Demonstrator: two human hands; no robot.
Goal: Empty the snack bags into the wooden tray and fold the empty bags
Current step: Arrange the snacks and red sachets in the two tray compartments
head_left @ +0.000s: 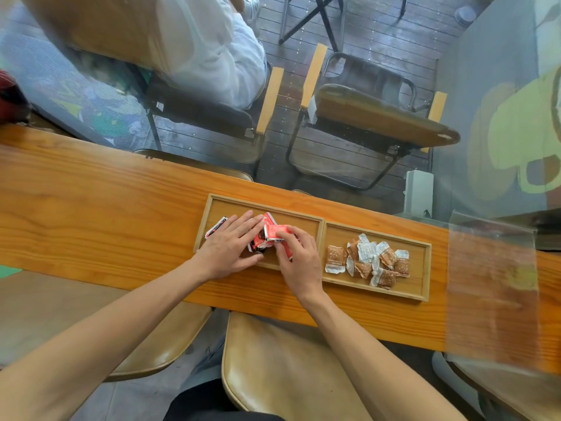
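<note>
A two-compartment wooden tray lies on the long wooden counter. Its left compartment holds several red and white snack packets; one packet lies apart at the far left. My left hand lies flat on the red packets with straight fingers. My right hand pinches a red packet between thumb and fingers. The right compartment holds a pile of several brown and white snack packets. A clear plastic bag lies on the counter to the right of the tray.
Tan seats stand under the counter's near edge. Beyond the glass behind the counter are folding chairs and a seated person in white clothing. A white box stands behind the counter at the right.
</note>
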